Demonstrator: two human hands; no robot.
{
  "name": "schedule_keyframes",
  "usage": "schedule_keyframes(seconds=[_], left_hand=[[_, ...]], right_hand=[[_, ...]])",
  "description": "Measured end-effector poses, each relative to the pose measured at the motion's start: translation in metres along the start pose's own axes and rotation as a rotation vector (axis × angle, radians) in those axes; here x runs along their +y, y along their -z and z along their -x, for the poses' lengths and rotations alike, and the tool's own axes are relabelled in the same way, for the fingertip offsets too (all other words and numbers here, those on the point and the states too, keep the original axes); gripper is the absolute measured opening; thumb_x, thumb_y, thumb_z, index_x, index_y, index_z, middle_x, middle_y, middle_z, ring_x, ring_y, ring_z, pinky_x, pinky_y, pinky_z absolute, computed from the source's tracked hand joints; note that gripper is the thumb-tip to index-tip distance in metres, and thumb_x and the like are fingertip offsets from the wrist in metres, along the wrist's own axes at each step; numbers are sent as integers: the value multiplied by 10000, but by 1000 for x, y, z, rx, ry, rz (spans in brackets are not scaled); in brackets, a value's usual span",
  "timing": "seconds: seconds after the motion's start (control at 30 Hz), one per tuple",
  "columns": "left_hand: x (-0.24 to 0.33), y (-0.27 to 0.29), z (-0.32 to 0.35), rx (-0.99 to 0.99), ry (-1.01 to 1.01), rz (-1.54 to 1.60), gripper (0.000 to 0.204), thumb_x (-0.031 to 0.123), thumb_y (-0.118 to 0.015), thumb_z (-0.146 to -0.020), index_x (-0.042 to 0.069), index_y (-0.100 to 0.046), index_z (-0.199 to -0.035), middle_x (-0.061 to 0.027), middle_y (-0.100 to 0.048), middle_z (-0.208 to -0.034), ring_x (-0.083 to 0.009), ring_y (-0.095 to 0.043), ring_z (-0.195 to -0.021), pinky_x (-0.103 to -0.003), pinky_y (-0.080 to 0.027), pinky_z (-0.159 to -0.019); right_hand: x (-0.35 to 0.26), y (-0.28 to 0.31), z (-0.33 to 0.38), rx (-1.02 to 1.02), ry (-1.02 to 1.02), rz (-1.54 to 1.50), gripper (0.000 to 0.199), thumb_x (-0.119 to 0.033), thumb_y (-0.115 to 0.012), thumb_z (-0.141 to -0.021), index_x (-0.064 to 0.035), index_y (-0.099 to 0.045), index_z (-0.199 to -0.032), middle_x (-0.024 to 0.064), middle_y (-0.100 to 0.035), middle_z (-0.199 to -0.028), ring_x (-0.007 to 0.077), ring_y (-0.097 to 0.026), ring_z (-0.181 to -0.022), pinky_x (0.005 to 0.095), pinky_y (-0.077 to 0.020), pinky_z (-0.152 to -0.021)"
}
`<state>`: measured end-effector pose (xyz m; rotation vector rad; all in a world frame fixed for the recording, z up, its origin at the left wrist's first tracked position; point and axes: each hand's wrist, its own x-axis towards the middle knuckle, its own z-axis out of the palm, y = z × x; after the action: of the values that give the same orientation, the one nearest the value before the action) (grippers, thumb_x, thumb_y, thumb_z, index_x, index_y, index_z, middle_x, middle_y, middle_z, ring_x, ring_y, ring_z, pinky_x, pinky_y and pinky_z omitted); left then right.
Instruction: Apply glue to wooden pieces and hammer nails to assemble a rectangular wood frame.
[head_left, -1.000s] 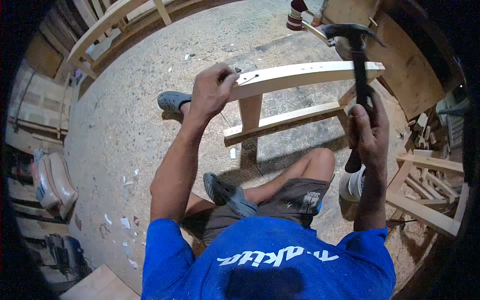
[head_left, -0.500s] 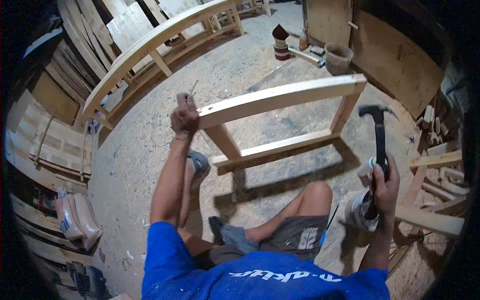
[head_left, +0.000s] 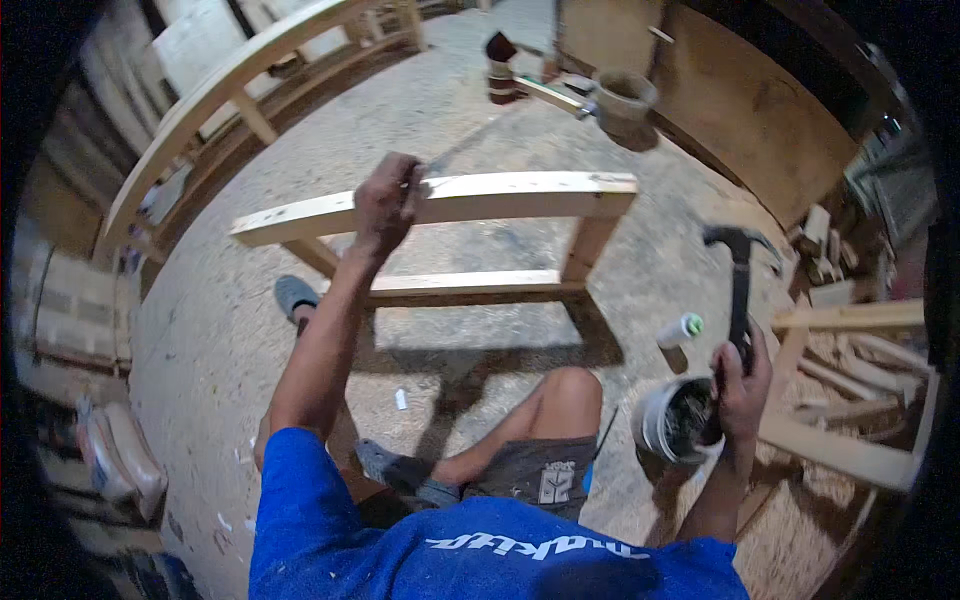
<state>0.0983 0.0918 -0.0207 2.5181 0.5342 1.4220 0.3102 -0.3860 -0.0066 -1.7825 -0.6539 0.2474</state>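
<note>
A pale wooden frame [head_left: 500,205] stands on the floor ahead of me, its long upper rail running left to right. Over that rail, left of its middle, is my left hand [head_left: 390,205] with its fingers closed. What they hold, if anything, is too small to make out. On the right, my right hand [head_left: 742,385] grips a claw hammer [head_left: 740,285] by its black handle, head upward and clear of the frame. Just below and left of that hand stands a pale bucket [head_left: 652,425] with dark contents.
A white bottle with a green cap [head_left: 680,330] lies near the bucket. Wooden framework [head_left: 850,455] and offcuts crowd the right side. A long wooden bench-like piece [head_left: 180,130] stands far left. At the back are a plant-pot-shaped bucket [head_left: 625,100] and a dark red-brown object [head_left: 501,75].
My left hand has left the rail's left end and is now farther along it. The frame looks more level and shifted left in view. The hammer stays raised in my right hand.
</note>
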Motion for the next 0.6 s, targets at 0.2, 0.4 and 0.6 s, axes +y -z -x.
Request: schedule_keyframes(seconds=[0.2,0.4,0.6], left_hand=[[119,-81,-31,-225,-130,139,82,109,-699,-884,64,-644,-924,-125,-659,-881,-325,-640,-856,-424,-516,-751],[124,-89,-36,-358,-23,192,108,113,-715,-848,52,-634,-884,-117,-665,-867,-324,-622,-882,-438,-505,-752],[115,-90,-39,-386,-41,255,73,97,-698,-859,46,-650,-879,-124,-668,-854,-328,-613,-870,-434,-505,-750]], right_hand=[[-24,-3,-4,-17,33,19,433,-121,-582,-990,6,-512,-1398,17,-606,-867,80,-530,-720,231,-440,-643],[-37,-10,-15,-42,41,19,431,-120,-578,-986,11,-514,-1392,24,-622,-870,79,-554,-737,232,-457,-659],[-62,-18,-34,-77,141,29,475,-108,-569,-1000,-30,-463,-1457,32,-609,-806,26,-457,-509,193,-361,-451]])
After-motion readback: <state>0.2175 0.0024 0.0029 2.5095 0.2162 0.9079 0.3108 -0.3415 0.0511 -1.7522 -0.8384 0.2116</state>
